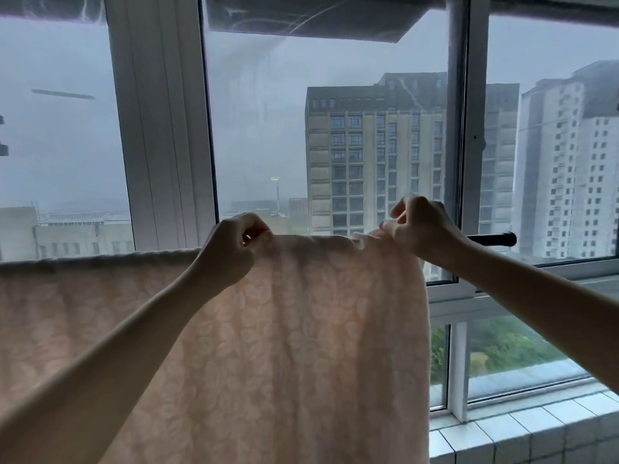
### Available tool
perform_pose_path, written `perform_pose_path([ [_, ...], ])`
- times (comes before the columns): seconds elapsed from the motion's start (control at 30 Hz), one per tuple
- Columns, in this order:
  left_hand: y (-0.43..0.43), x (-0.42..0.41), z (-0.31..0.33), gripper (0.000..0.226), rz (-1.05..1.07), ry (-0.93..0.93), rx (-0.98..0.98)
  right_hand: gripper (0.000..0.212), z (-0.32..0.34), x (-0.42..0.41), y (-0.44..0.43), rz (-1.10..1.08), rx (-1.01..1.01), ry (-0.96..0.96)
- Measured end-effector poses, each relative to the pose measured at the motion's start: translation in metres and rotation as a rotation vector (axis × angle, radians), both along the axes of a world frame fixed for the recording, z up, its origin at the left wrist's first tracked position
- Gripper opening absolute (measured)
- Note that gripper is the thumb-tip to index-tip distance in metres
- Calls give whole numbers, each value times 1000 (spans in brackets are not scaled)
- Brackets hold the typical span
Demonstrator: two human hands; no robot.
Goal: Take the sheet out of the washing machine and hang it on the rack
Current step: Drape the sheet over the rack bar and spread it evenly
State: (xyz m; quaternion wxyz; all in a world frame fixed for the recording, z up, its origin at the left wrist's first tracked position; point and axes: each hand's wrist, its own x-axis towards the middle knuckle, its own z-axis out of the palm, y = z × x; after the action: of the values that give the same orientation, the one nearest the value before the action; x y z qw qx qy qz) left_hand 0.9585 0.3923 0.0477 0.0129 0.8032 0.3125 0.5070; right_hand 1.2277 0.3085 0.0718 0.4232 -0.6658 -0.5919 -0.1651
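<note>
The pink patterned sheet (301,329) is hanging over the rack's black rod (492,239). Its top fold is lying along the rod and its cloth is dropping below the rod, out past the bottom of the view. The sheet's right edge is falling straight down just short of the rod's capped end, so a short bare stretch of rod is sticking out beyond the cloth. Toward the other end the fold is stretching along the rod as far as the view's left border, and the rod beneath it is hidden.

Behind the rod the window frame (160,128) is standing close. Whether the rod is touching it cannot be told. Below the rod's bare end a white tiled sill (502,437) is running along under the glass, and the space between sill and rod is lying open beside the cloth.

The left hand (231,249) is sitting on top of the rod partway along the fold, its fingers curled in and pinching the cloth there. The right hand (422,226) is working at the rod just inside the bare end, its fingers and thumb closed on the bunched corner of the sheet. Both bare forearms are reaching up to the rod from below, in front of the hanging cloth.
</note>
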Motion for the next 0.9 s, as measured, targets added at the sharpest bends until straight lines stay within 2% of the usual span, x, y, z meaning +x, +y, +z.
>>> perform_pose_path([
  [0.1, 0, -6, -1, 19, -3, -21, -21, 31, 12, -5, -3, -80, -230, -22],
  [0.17, 1, -9, -1, 20, -3, -26, -36, 33, 18, -10, -3, -84, -296, -41],
  [0.37, -2, -7, 2, 18, -18, 13, -50, 14, 26, -49, -6, 231, -79, 74],
  [0.53, -1, -8, 0, 15, -27, 23, -38, 10, 7, -70, -5, 443, -160, -45],
  [0.6, -1, -11, -1, 13, -39, -2, -74, 4, 4, -59, -7, 504, -201, 6],
  [0.67, -3, -8, -1, 20, -33, -35, -101, 8, 6, -40, -7, 464, -146, 11],
  [0.77, -8, 3, 0, 17, 51, -35, -19, 7, 6, -9, -2, 332, -84, -125],
  [0.9, -14, 26, 9, 10, 104, 77, 60, 13, 1, 19, 2, 244, -123, -221],
])
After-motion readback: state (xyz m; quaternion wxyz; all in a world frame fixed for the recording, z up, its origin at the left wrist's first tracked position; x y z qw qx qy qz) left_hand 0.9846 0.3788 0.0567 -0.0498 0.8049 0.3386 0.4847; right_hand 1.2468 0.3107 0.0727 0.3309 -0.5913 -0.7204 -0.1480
